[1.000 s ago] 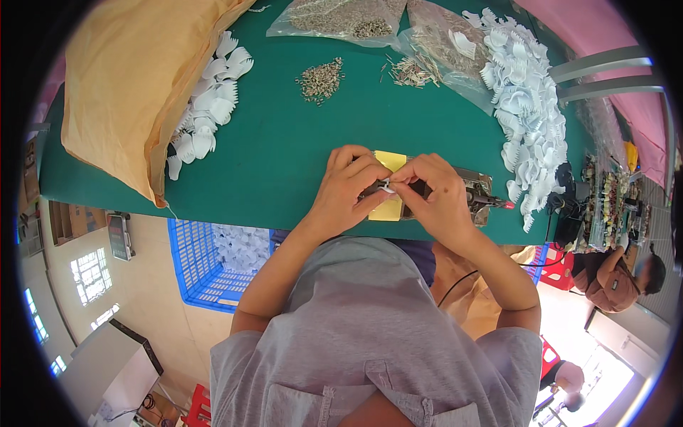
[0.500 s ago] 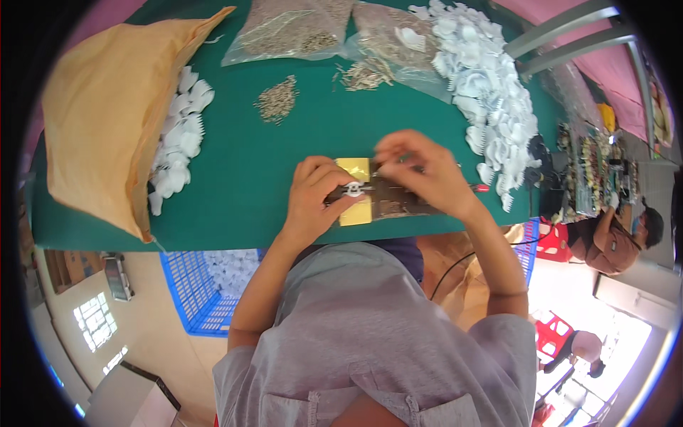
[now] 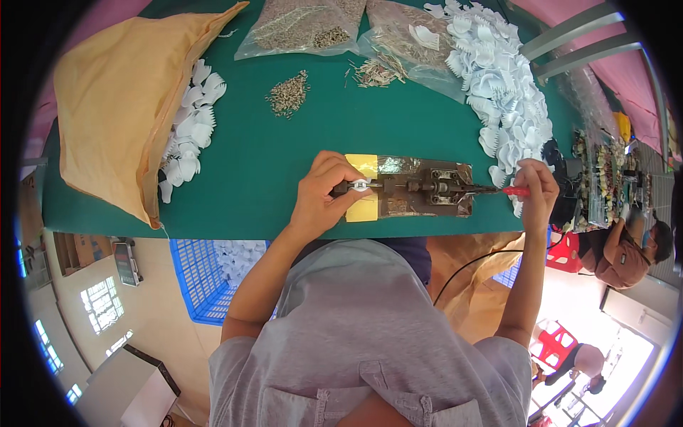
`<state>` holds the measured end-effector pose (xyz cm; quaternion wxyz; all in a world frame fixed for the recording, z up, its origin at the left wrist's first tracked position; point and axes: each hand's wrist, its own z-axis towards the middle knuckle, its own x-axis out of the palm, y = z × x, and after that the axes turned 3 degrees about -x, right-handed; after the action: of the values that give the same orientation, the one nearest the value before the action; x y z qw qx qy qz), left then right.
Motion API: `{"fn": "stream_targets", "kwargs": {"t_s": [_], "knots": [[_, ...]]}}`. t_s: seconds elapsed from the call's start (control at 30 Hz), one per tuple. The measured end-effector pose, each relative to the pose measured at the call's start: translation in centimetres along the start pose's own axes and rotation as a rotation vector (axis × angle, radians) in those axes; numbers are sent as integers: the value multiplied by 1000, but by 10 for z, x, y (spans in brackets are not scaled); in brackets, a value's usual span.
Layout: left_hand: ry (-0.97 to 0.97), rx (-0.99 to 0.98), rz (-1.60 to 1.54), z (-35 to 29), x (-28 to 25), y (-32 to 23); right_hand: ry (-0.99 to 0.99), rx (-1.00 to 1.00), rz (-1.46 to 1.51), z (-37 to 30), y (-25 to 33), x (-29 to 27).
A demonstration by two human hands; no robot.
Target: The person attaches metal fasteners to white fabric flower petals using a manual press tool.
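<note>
In front of me a dark metal toggle press (image 3: 440, 186) lies on the green table, with yellow tape (image 3: 363, 211) across its left end. My left hand (image 3: 319, 191) pinches a small white plastic clip piece (image 3: 360, 185) against the tip of the press rod, thumb and forefinger closed on it. Most of that piece is hidden by the fingers. At the other end, my right hand (image 3: 538, 186) has its fingers closed on the red handle (image 3: 516, 191) of the press lever, which points right.
White toothed claw-clip pieces (image 3: 498, 85) are heaped at the right, more (image 3: 191, 132) beside a tan sack (image 3: 110, 107) at the left. Small metal piles (image 3: 288, 95) and clear bags (image 3: 302, 25) lie farther back. A blue basket (image 3: 203, 285) stands below. Other people (image 3: 622, 249) sit at right.
My right hand has moved right from above the press to the red handle, uncovering the press body. My left hand still holds the white clip piece at the press tip.
</note>
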<state>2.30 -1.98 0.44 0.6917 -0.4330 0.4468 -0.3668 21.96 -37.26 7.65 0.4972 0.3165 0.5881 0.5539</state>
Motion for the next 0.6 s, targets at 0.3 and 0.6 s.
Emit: {"fn": "stream_targets", "kwargs": {"t_s": [0.3, 0.6], "knots": [[-3, 40, 12, 2, 0, 1, 138, -32, 652, 7, 9, 49], [5, 81, 31, 7, 1, 2, 108, -144, -50, 0, 40, 96]]}}
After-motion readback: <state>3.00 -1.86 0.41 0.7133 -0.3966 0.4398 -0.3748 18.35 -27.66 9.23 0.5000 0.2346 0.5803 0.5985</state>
